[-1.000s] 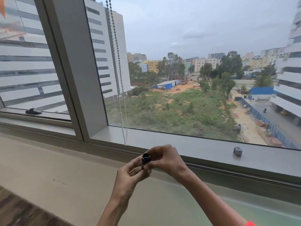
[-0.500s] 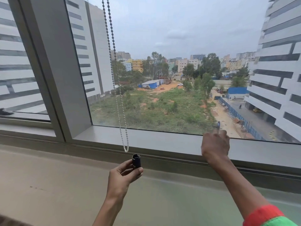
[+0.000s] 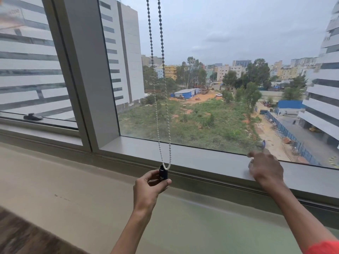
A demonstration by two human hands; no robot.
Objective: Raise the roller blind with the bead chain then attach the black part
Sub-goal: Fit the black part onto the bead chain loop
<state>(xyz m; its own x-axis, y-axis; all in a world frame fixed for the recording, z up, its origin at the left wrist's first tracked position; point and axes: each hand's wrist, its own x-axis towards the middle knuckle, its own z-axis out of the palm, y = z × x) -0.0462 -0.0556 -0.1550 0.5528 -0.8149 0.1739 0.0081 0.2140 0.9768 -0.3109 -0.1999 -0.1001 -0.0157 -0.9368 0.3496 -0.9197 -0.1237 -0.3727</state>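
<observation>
Your left hand (image 3: 149,187) held the black part (image 3: 163,174) upright, pinched between thumb and fingers, in front of the window sill (image 3: 201,158). The bottom loop of the bead chain (image 3: 161,107) hung right at the top of the black part, touching or just beside it; you could not tell from this view whether the loop was seated in it. The chain's two strands ran straight up past the glass and out of the top of the view. Your right hand (image 3: 266,169) was well apart to the right, resting palm down on the window sill with the fingers loosely spread and blurred, over a small grey object (image 3: 251,165) that showed only partly beside them; whether it gripped that object could not be told. A small dark fitting (image 3: 33,116) lay on the frame of the left pane.
</observation>
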